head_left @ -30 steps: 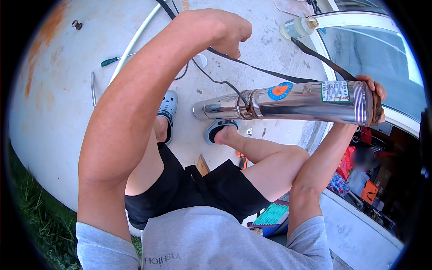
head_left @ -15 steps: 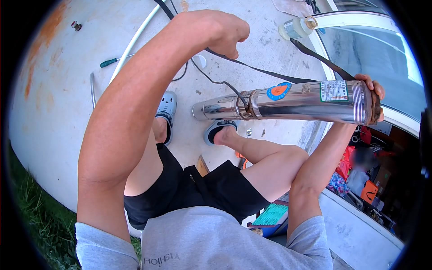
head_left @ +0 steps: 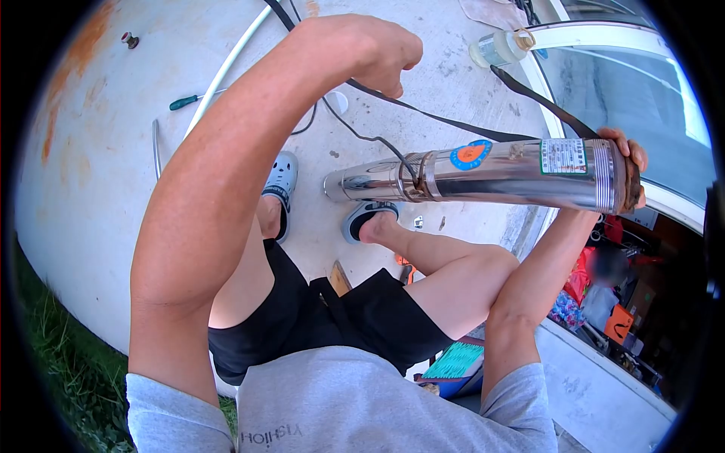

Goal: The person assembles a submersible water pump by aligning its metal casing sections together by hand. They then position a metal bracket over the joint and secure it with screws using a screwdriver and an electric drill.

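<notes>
A long shiny metal cylinder (head_left: 498,175) with a blue-orange sticker and a white label slants across the view, its rusty wide end raised at the right. My right hand (head_left: 628,149) is closed round that rusty end, with the palm mostly hidden behind it. My left hand (head_left: 389,60) reaches forward at the top centre, fingers curled closed; what they hold, if anything, is hidden. A black strap (head_left: 445,119) runs from behind my left wrist to the cylinder. A dark cable (head_left: 362,137) meets the cylinder's middle.
On the pale floor lie a green-handled screwdriver (head_left: 183,102), a metal rod (head_left: 156,149), a small rusty fitting (head_left: 130,40) and a white hose (head_left: 226,69). A clear bottle (head_left: 496,49) stands by the window frame. Stored items, including an orange box (head_left: 619,323), lie at the right.
The cylinder's raised end has dipped very slightly. Both hands keep nearly the same position and grip.
</notes>
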### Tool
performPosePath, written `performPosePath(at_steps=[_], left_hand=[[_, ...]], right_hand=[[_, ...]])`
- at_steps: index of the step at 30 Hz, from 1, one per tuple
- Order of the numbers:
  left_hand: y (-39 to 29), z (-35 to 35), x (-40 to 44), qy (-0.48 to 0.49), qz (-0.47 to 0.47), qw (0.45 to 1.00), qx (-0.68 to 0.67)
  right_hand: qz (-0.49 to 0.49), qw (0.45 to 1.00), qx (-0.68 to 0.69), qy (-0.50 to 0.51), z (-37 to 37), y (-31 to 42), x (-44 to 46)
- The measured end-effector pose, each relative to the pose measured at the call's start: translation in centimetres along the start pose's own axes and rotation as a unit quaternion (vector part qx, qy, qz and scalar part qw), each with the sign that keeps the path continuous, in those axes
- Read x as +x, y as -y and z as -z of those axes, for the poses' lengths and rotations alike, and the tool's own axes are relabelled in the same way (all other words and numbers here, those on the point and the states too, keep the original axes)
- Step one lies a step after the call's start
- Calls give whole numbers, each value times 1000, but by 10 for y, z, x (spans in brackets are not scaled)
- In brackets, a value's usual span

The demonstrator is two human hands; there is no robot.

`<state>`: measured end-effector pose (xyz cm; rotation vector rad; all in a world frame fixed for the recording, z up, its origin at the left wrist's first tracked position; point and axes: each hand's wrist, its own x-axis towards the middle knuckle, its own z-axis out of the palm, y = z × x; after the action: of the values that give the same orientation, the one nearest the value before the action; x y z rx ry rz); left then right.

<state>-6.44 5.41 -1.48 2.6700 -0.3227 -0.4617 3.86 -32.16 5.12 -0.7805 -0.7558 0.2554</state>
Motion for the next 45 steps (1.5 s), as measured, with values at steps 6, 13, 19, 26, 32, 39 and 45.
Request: performPosePath(at_steps=[6,13,19,26,32,39,45], left_hand=[[2,-1,0,-10,0,1000,-2],[3,2,-1,2,-1,1000,-2],[3,2,0,4,8,1000,-11],[4,-2,5,-1,-1,1000,1],[4,-3,4,-7,-4,1000,-3],[18,-4,14,40,-37,998,-32],[23,-14,21,8,-47,999,-24]], right_hand=[[-15,1000,-1,19,3,1,0],[-11,999,-20,34,6,3,2],[-6,1000,-18,22,5,4,1],[1,999,-27,21,3,3,0],[-7,1000,-5,30,7,4,1],[7,1000,6,-8,16,11,-6],[-25,999,27,27,21,4,-5]])
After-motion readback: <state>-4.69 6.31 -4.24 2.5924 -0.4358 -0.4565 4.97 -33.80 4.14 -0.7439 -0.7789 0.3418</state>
